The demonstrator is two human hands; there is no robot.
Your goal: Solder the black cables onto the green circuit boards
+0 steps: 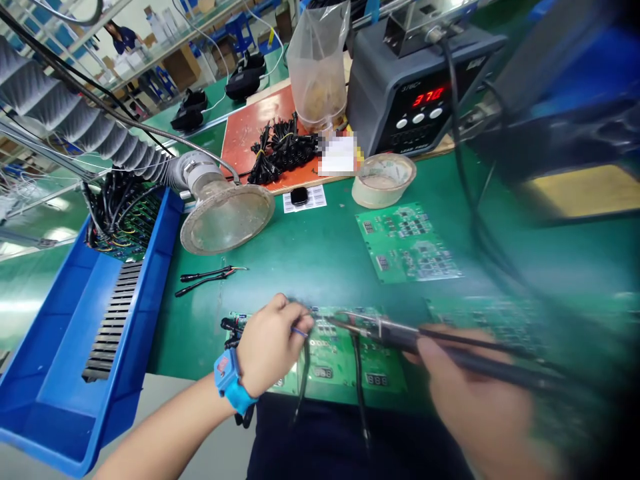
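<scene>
My right hand (475, 393) grips a black-handled soldering iron (400, 335), blurred by motion, its metal tip pointing left over a green circuit board (340, 360). A thin tube or wire runs along the iron. My left hand (273, 347), with a blue wristband, is closed in a pinch on a thin cable (304, 373) at the board's upper edge; the exact wire ends are hidden by the fingers. Another black cable (359, 387) hangs from the board toward my lap. Black plugs (231, 327) show to the left of my hand.
Two loose cables (207, 279) lie left, beside a blue bin (165, 233) holding wired boards. A fume extractor hood (227, 220), tape roll (384, 180), spare board (407, 243) and soldering station (420, 100) reading 370 stand beyond. Cable bundles (285, 150) lie on an orange board. A person (123, 40) is far off.
</scene>
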